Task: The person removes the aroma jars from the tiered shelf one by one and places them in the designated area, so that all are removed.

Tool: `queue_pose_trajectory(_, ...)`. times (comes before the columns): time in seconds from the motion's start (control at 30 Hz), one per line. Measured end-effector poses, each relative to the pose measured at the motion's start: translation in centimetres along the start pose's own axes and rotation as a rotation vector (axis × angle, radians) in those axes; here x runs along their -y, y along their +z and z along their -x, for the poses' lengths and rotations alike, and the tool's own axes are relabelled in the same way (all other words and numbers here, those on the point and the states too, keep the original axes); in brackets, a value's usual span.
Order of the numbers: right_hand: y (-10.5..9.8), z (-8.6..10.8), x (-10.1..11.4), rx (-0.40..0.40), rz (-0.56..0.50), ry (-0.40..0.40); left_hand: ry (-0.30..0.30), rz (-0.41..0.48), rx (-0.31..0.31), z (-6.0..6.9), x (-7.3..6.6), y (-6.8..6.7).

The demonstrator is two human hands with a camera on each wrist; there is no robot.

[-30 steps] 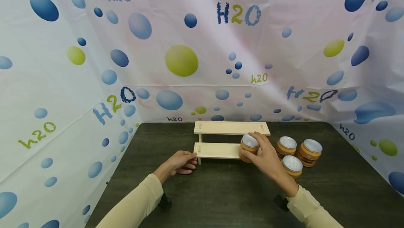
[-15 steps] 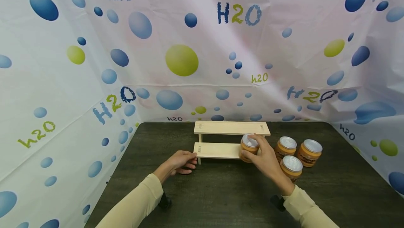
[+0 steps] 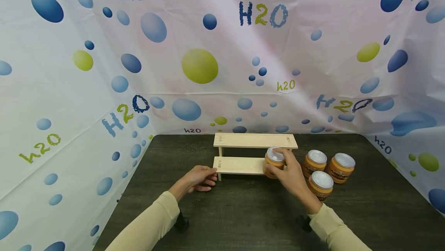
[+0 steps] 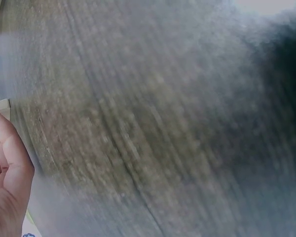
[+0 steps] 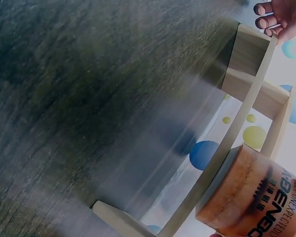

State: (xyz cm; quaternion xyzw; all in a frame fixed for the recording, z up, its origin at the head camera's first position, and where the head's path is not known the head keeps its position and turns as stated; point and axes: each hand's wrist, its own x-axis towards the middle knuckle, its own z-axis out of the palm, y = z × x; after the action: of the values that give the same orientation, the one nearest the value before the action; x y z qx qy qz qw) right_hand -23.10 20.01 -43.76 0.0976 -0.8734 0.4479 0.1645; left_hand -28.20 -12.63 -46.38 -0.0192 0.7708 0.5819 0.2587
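A two-tier pale wooden rack [image 3: 240, 165] stands toward the back of the dark table. My left hand [image 3: 199, 178] pinches the front left corner of its lower board, thumb on top. On that board's right end sits an orange jar [image 3: 273, 163] with a silver-white lid, upright. My right hand [image 3: 292, 173] grips this jar from the right, with the thumb across its front. In the right wrist view the jar [image 5: 246, 197] shows dark lettering and meets the board's edge. The left wrist view shows part of the left hand [image 4: 10, 173] at the edge.
Three similar jars stand close together right of the rack: a back left jar [image 3: 315, 162], a front jar [image 3: 321, 184] and a right jar [image 3: 341, 167]. The upper board [image 3: 253, 140] rises behind the lower one. A printed curtain [image 3: 222, 50] borders the dark table [image 3: 243, 212].
My right forearm has shifted slightly left, uncovering more of the front jar. The gripped jar, the rack and my left hand look unmoved.
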Motion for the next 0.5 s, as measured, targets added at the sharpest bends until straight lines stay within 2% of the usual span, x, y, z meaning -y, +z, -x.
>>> queue_pose_trajectory(0.5,0.09,-0.17,-0.13,-0.024,-0.011,-0.009,-0.013,0.005,-0.005,-0.28,0.12,0.06)
